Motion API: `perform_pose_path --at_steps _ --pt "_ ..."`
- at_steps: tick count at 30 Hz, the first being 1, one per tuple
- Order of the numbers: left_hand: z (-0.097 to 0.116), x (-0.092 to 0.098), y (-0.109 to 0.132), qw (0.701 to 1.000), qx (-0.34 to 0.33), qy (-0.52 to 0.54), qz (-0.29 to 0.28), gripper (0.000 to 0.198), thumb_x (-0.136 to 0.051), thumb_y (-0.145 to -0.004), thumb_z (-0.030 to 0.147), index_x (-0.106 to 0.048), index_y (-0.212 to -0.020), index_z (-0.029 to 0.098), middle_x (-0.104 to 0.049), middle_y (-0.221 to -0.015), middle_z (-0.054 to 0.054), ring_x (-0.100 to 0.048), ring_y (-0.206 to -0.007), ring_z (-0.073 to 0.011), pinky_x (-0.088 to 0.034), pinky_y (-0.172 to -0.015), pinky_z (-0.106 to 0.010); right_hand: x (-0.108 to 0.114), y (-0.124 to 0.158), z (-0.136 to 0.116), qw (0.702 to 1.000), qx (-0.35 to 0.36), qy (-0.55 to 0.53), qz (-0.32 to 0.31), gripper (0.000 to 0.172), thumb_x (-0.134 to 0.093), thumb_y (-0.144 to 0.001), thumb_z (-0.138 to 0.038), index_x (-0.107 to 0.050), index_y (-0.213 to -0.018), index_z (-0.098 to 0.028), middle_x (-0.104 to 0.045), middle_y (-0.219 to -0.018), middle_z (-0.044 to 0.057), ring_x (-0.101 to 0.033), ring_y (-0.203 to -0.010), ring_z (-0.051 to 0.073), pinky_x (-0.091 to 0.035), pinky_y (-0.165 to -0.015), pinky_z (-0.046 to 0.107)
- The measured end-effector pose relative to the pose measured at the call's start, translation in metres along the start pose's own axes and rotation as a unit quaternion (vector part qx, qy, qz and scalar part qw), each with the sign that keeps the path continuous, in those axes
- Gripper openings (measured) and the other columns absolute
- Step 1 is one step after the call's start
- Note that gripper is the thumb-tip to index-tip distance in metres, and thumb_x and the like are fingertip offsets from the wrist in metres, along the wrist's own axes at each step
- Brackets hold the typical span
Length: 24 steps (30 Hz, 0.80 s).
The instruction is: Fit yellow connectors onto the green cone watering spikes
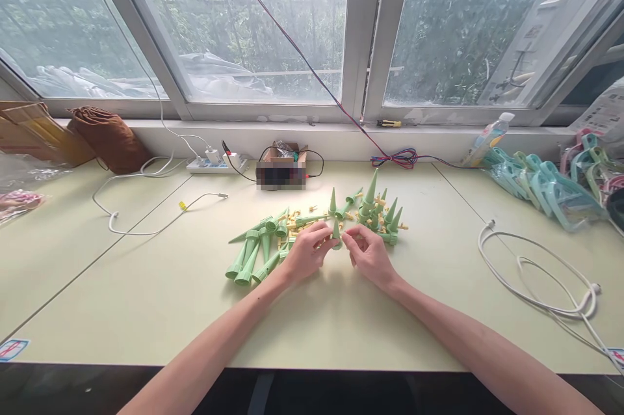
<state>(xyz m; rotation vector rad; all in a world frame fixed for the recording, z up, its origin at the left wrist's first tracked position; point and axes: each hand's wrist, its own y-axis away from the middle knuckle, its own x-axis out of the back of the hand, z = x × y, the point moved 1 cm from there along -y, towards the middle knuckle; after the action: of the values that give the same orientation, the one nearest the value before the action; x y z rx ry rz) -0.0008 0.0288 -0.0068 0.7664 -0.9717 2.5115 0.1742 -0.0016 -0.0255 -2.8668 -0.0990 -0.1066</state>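
Observation:
My left hand (306,251) pinches a small green cone-shaped plastic spike (336,233) near the middle of the pale green table (146,298). My right hand (369,252) is beside it, fingers curled in a pinch at the spike's right side; what it holds is too small to make out. Left of my hands lies a heap of green spikes on their sides (254,249). Behind my hands stand several upright green spikes (375,210) among small yellow parts (295,220).
A power strip (214,163) with white cables (146,220), a small open box (285,164) and a brown bag (110,138) sit along the window sill side. Teal plastic hangers (541,181) lie at the right, a white cable (536,278) in front of them.

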Motion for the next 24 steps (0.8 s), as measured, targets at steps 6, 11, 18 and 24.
perform_pose_path --at_steps 6,11,18,24 --pt "-0.0012 0.0032 -0.0022 1.000 0.014 0.026 0.001 0.031 -0.054 -0.096 0.030 -0.052 -0.068 0.017 -0.046 -0.071 0.000 -0.040 -0.062 -0.0121 -0.034 -0.058 -0.026 -0.0006 0.0011 -0.0012 0.999 0.027 0.018 -0.014 0.025 -0.059 -0.092 -0.045 -0.056 -0.094 -0.020 -0.056 -0.066 -0.002 -0.050 -0.045 0.011 -0.041 -0.042 0.023" --pt "-0.0012 0.0028 -0.0020 0.999 0.020 0.035 -0.005 0.032 -0.054 -0.096 0.033 -0.058 -0.070 0.017 -0.049 -0.071 -0.001 -0.043 -0.062 -0.0126 -0.036 -0.058 -0.027 -0.0005 0.0010 -0.0032 0.999 0.042 0.031 -0.014 0.023 -0.058 -0.093 -0.043 -0.055 -0.091 -0.020 -0.053 -0.061 -0.003 -0.050 -0.046 0.011 -0.042 -0.044 0.024" --pt "0.0002 0.0055 -0.0029 0.997 0.029 0.065 -0.038 0.033 -0.052 -0.097 0.034 -0.065 -0.074 0.015 -0.055 -0.074 -0.004 -0.051 -0.070 -0.0153 -0.042 -0.064 -0.028 0.0014 0.0015 -0.0014 0.994 0.085 0.067 -0.014 0.019 -0.056 -0.094 -0.039 -0.055 -0.088 -0.020 -0.054 -0.069 -0.001 -0.053 -0.050 0.012 -0.043 -0.044 0.024" --pt "0.0008 0.0083 -0.0045 0.995 0.027 0.080 -0.061 0.033 -0.050 -0.098 0.037 -0.070 -0.082 0.015 -0.057 -0.075 -0.005 -0.050 -0.070 -0.0155 -0.041 -0.064 -0.027 0.0034 0.0019 0.0003 0.983 0.138 0.117 -0.010 0.015 -0.055 -0.095 -0.035 -0.057 -0.090 -0.021 -0.056 -0.073 0.001 -0.053 -0.058 0.013 -0.047 -0.052 0.025"
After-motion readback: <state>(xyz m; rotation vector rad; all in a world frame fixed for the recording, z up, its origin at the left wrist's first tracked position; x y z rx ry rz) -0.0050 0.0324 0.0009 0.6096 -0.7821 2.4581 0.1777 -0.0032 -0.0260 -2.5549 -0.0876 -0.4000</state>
